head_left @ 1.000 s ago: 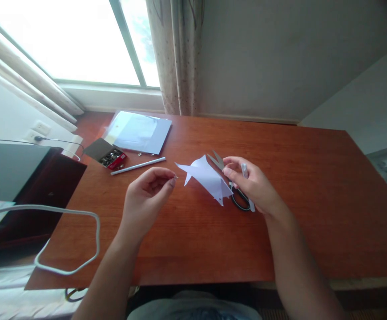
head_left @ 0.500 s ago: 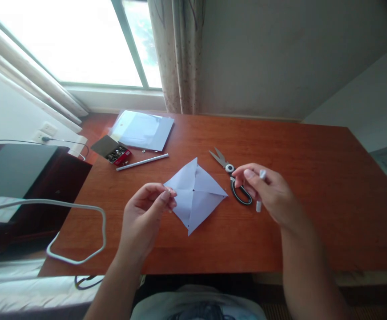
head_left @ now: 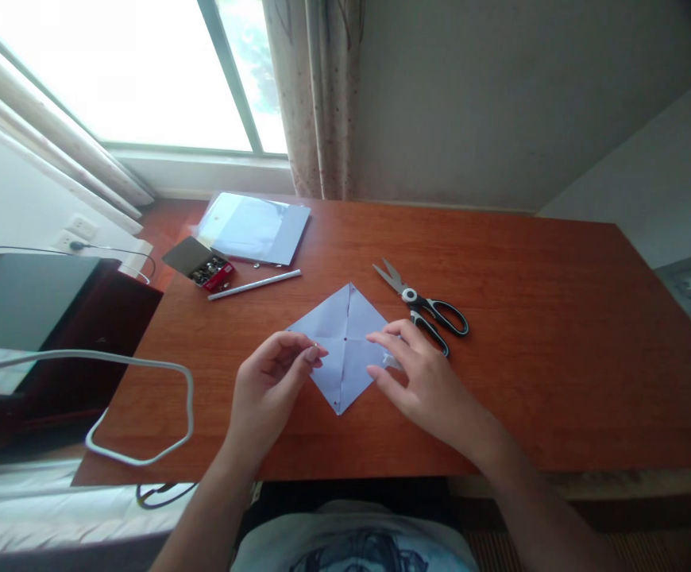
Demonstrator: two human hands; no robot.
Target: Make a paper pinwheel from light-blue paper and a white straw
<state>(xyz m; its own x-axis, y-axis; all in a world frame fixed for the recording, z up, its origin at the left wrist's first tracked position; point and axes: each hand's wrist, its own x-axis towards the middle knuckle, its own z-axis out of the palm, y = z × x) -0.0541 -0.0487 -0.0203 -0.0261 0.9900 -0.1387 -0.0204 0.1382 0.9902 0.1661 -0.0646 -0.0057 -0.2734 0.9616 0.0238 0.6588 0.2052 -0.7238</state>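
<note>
on the bench [head_left: 530, 318], paper square [head_left: 345, 345] now flat, both hands down on it

spread open as a creased diamond just left of the scissors [head_left: 426, 306], no longer lifted and folded as a second ago. left hand [head_left: 274, 381] at the left corner, fingers pinched narrow on something tiny and shiny, cannot tell what. right hand [head_left: 422, 377] brought off the scissors and onto the right corner, fingers loosely spread, pressing a small white piece there. likely pinning the centre comes next. white stick [head_left: 254, 284] and box of fasteners [head_left: 206, 270] farther back.

A head-worn camera is looking forward and down, from close above the near edge, across a reddish-brown wooden desk [head_left: 530, 318] toward the far window [head_left: 113, 71].
</note>
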